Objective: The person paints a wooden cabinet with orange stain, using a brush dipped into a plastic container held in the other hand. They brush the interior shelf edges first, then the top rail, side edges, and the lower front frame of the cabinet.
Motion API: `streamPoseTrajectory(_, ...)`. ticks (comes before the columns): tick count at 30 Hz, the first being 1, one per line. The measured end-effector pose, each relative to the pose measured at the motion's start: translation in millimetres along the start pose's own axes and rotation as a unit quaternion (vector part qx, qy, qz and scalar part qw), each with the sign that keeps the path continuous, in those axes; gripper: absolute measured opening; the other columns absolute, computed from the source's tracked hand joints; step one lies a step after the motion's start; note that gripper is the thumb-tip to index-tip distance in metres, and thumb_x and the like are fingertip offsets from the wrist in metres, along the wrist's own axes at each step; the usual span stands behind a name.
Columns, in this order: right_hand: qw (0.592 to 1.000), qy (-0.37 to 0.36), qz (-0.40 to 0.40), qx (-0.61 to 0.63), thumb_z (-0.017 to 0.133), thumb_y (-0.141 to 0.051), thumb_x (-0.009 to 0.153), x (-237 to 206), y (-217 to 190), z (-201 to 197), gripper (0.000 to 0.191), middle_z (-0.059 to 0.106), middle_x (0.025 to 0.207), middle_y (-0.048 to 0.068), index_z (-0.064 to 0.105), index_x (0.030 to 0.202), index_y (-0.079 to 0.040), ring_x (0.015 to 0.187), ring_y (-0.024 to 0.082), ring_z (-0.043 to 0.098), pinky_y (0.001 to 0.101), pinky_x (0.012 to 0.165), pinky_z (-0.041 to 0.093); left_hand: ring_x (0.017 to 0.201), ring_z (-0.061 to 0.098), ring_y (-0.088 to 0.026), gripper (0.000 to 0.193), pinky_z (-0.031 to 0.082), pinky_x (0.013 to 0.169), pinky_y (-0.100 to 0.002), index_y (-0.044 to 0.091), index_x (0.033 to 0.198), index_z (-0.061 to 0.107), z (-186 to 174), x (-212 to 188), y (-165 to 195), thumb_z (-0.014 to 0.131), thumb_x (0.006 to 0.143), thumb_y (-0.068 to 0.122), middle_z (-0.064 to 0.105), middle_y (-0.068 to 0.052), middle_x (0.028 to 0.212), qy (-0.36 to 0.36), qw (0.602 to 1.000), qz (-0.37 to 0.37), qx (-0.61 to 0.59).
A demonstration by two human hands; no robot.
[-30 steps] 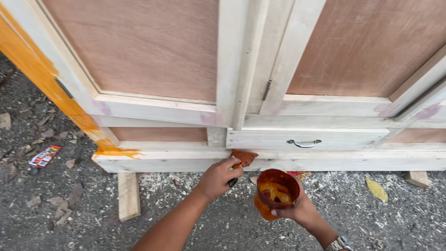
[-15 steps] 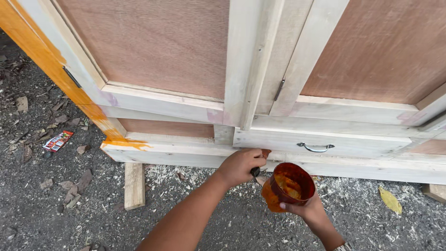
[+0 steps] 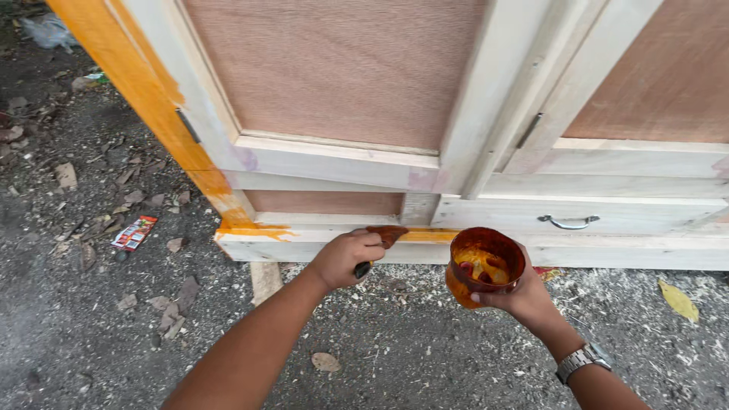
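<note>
My left hand [image 3: 343,258] is closed around a paintbrush [image 3: 382,240] whose stained bristles rest on the bottom rail [image 3: 326,244] of an unfinished pale wooden cabinet. A wet orange streak runs along that rail beside the bristles. My right hand [image 3: 516,298], with a metal wristwatch [image 3: 582,360] on its wrist, holds a small round cup [image 3: 484,266] with orange stain inside, just right of the brush. The cabinet's left side post [image 3: 137,91] is coated orange.
A drawer with a metal handle [image 3: 568,222] sits right of the brush, below brown plywood door panels [image 3: 342,68]. A wood block [image 3: 264,279] props the cabinet. The ground holds sawdust, wood chips, a yellow leaf [image 3: 678,301] and a small red wrapper [image 3: 134,232].
The view has shifted closer and leftward. My left hand has drawn the brush left along the bottom rail, leaving a fresh orange streak. The cup has stayed beside it.
</note>
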State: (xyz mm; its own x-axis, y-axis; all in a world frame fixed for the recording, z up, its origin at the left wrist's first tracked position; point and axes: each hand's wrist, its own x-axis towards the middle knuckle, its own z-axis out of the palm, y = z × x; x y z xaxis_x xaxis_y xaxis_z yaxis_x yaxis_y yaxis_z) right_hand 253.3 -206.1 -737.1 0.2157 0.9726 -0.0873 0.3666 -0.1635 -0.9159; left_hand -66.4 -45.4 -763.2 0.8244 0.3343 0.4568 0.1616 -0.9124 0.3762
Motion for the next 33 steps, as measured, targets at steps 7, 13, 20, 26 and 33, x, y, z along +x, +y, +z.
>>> streamPoseTrajectory(7, 0.998, -0.046, -0.027, -0.039, 0.096, -0.006, 0.052, 12.4, -13.6, 48.8, 0.104, 0.062, 0.135, 0.006, 0.041, 0.141, -0.014, 0.131, 0.02, 0.057, 0.0395, 0.113, 0.045, 0.094, 0.061, -0.037, 0.027, 0.051, 0.08, -0.047, 0.007, 0.089, 0.059, -91.3, -105.2, -39.4, 0.072, 0.065, 0.002, 0.061, -0.012, 0.097, -0.023, 0.997, -0.037, 0.056)
streamPoseTrajectory(13, 0.997, -0.08, -0.015, 0.001, 0.094, -0.005, 0.052, 24.3, -23.7, 86.3, 0.105, 0.063, 0.135, 0.006, 0.041, 0.143, -0.014, 0.13, 0.02, 0.058, 0.0409, 0.111, 0.047, 0.094, 0.066, -0.036, 0.026, 0.055, 0.079, -0.044, 0.005, 0.09, 0.061, -142.6, -177.5, -55.0, 0.072, 0.067, 0.001, 0.065, -0.011, 0.1, 0.009, 0.984, -0.146, 0.098)
streamPoseTrajectory(20, 0.991, -0.128, -0.017, 0.029, 0.096, -0.005, 0.05, 20.0, -27.6, 93.3, 0.108, 0.064, 0.134, 0.007, 0.041, 0.142, -0.014, 0.13, 0.02, 0.058, 0.0407, 0.111, 0.048, 0.093, 0.072, -0.029, 0.015, 0.057, 0.084, -0.036, 0.004, 0.095, 0.071, -162.5, -218.3, -52.6, 0.076, 0.082, 0.007, 0.073, -0.01, 0.103, 0.233, 0.917, -0.318, 0.063)
streamPoseTrajectory(26, 0.993, -0.11, -0.038, 0.022, 0.097, -0.008, 0.049, 20.3, -22.9, 82.9, 0.111, 0.063, 0.135, 0.008, 0.039, 0.144, -0.013, 0.13, 0.022, 0.058, 0.0411, 0.112, 0.046, 0.09, 0.07, -0.029, 0.016, 0.055, 0.083, -0.038, 0.003, 0.09, 0.072, -143.9, -210.0, -47.4, 0.082, 0.081, 0.012, 0.072, -0.014, 0.098, 0.434, 0.788, -0.423, 0.108)
streamPoseTrajectory(33, 0.992, -0.127, -0.016, -0.004, 0.098, -0.01, 0.047, 6.4, -17.8, 73.6, 0.115, 0.064, 0.135, 0.009, 0.038, 0.145, -0.013, 0.132, 0.021, 0.058, 0.0403, 0.115, 0.043, 0.081, 0.068, -0.035, 0.017, 0.053, 0.078, -0.042, 0.004, 0.093, 0.071, -116.2, -179.5, -48.0, 0.081, 0.089, 0.017, 0.073, -0.017, 0.089, 0.404, 0.742, -0.525, 0.101)
